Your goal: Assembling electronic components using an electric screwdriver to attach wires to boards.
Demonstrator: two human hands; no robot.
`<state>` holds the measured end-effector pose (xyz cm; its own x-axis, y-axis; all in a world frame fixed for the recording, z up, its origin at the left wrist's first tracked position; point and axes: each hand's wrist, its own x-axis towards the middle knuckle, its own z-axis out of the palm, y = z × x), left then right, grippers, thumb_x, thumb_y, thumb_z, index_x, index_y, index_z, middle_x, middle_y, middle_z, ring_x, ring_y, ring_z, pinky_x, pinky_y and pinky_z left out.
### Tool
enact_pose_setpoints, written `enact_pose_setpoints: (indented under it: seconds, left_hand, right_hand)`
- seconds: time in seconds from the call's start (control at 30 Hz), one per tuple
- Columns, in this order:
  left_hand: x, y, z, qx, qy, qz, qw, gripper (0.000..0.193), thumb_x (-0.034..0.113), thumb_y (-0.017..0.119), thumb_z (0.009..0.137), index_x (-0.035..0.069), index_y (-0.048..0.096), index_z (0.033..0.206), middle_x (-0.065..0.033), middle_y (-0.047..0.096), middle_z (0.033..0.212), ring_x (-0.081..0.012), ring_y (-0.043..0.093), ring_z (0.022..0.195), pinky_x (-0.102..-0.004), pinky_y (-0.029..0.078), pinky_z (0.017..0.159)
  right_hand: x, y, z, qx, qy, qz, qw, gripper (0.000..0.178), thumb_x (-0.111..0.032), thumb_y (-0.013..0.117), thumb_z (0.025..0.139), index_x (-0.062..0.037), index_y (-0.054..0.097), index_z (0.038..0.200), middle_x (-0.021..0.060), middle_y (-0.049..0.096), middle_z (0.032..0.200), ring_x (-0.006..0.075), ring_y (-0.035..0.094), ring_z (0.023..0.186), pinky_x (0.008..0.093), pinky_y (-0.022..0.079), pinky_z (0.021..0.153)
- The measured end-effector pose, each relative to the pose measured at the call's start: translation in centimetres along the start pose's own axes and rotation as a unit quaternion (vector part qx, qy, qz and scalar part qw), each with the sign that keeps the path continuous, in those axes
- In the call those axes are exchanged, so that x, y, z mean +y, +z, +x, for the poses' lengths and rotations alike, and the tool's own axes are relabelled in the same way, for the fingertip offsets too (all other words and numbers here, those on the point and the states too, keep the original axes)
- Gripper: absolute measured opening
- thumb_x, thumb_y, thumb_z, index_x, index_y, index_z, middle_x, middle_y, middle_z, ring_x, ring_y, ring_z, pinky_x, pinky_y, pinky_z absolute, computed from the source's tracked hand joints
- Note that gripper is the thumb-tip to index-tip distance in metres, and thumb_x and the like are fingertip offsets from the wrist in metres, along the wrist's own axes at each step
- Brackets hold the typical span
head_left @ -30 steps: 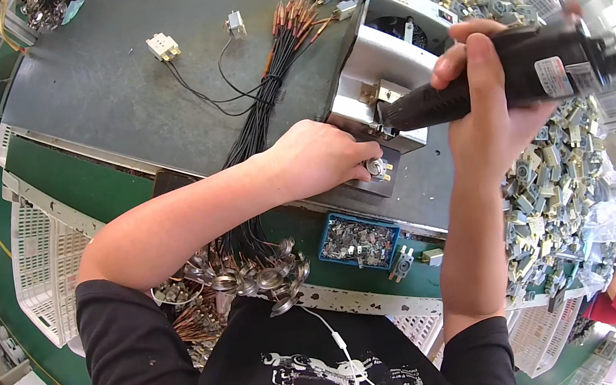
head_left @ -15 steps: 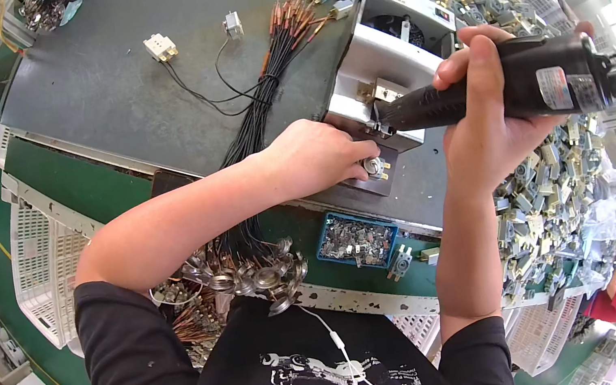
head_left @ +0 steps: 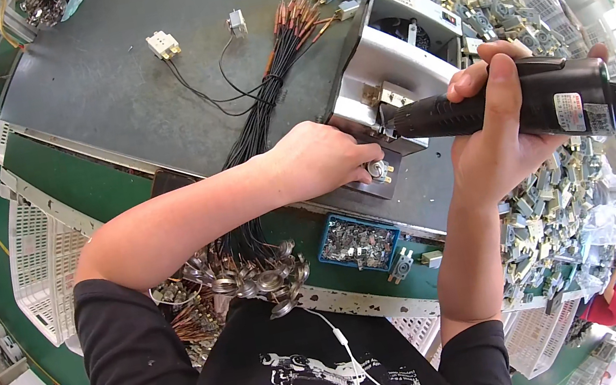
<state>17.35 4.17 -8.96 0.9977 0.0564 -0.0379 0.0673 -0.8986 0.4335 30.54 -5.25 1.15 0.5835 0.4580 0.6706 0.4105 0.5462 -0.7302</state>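
Note:
My left hand (head_left: 328, 157) reaches in from the left, its fingers pinching a small thermostat-like part (head_left: 379, 171) with a round metal top and brass-coloured terminals. That part rests on a dark plate (head_left: 385, 187) at the table's near edge. My right hand (head_left: 497, 122) is wrapped round a black electric screwdriver (head_left: 567, 95), which lies nearly level and points left. Its nose meets the front of a silver screw feeder (head_left: 391, 58), where the exact tip is hard to make out. A cord runs off the screwdriver's rear at the right.
Black wires with copper-coloured ends (head_left: 263, 101) lie bundled left of the feeder. A blue tray (head_left: 358, 243) of small metal pieces stands below the table edge. Many grey and cream connector blocks (head_left: 538, 234) are heaped at the right. Metal rings (head_left: 257, 277) hang near my lap.
My right hand and the screwdriver's rear end have dropped a little and shifted right; its nose stays at the feeder. My left hand keeps its pinch on the small part, almost unmoved.

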Motion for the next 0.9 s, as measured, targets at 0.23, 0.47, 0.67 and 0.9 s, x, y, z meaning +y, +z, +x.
enact_pose_setpoints:
  seconds: [0.23, 0.47, 0.67, 0.9]
  left_hand:
    - [0.1, -0.2, 0.0, -0.005, -0.006, 0.000, 1.000, 0.034, 0.040, 0.063, 0.095, 0.020, 0.062, 0.122, -0.0053, 0.070, 0.083, -0.0289, 0.071, 0.085, -0.0420, 0.055, 0.072]
    - [-0.1, 0.3, -0.2, 0.022, 0.007, -0.013, 1.000, 0.034, 0.041, 0.063, 0.095, 0.019, 0.063, 0.121, -0.0055, 0.070, 0.082, -0.0290, 0.070, 0.084, -0.0425, 0.055, 0.072]
    - [0.0, 0.0, -0.1, 0.007, 0.003, -0.007, 1.000, 0.034, 0.040, 0.063, 0.095, 0.019, 0.064, 0.121, -0.0056, 0.069, 0.083, -0.0294, 0.070, 0.084, -0.0428, 0.055, 0.071]
    - [-0.3, 0.2, -0.2, 0.028, 0.009, -0.021, 0.999, 0.033, 0.040, 0.063, 0.094, 0.019, 0.064, 0.120, -0.0062, 0.069, 0.082, -0.0296, 0.071, 0.083, -0.0429, 0.055, 0.070]
  right_hand:
    - [0.4, 0.0, -0.3, -0.016, -0.050, 0.012, 0.999, 0.092, 0.001, 0.062, 0.097, -0.0138, -0.004, 0.161, 0.0198, 0.068, 0.097, 0.0137, 0.062, 0.058, 0.0314, 0.056, 0.059]
    - [0.5, 1.5, -1.4, 0.036, -0.085, -0.058, 0.994, 0.089, 0.001, 0.064, 0.096, -0.0147, 0.004, 0.159, 0.0199, 0.069, 0.100, 0.0132, 0.064, 0.063, 0.0311, 0.058, 0.061]
    - [-0.2, 1.5, -1.1, 0.040, -0.045, -0.004, 0.998, 0.088, 0.003, 0.064, 0.095, -0.0136, 0.006, 0.159, 0.0207, 0.069, 0.102, 0.0139, 0.063, 0.063, 0.0303, 0.057, 0.060]
    - [0.2, 1.3, -0.6, -0.019, -0.009, -0.005, 1.000, 0.087, 0.004, 0.063, 0.095, -0.0137, 0.005, 0.159, 0.0226, 0.068, 0.102, 0.0163, 0.065, 0.062, 0.0307, 0.057, 0.060]
